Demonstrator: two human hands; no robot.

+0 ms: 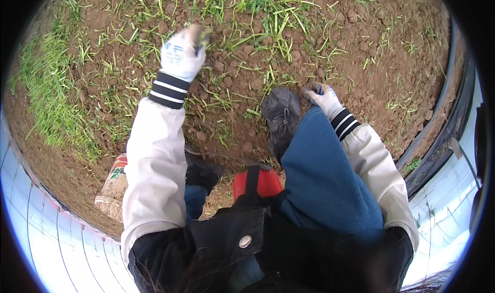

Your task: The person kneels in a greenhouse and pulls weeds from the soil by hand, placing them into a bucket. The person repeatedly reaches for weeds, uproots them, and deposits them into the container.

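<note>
My left hand [183, 51], in a white knitted work glove with blue print and dark, soiled fingers, is stretched forward over the soil. Its fingertips are blurred, with something yellow-green at them; whether it is gripped I cannot tell. My right hand [321, 96], gloved alike, is low beside my right knee and the dark lace-up shoe [281, 113], its fingers curled near the ground. Whether it holds anything is hidden. Cut green stems [282, 22] and leaves lie scattered on the brown, cloddy soil ahead of both hands.
A thick band of green plants [50, 92] covers the left side. By my left arm lies a dirty white plastic bucket [110, 192] with a printed label. A red object [272, 183] with a black strap is between my legs. Black plastic edging [444, 130] and translucent sheeting [441, 215] run at right.
</note>
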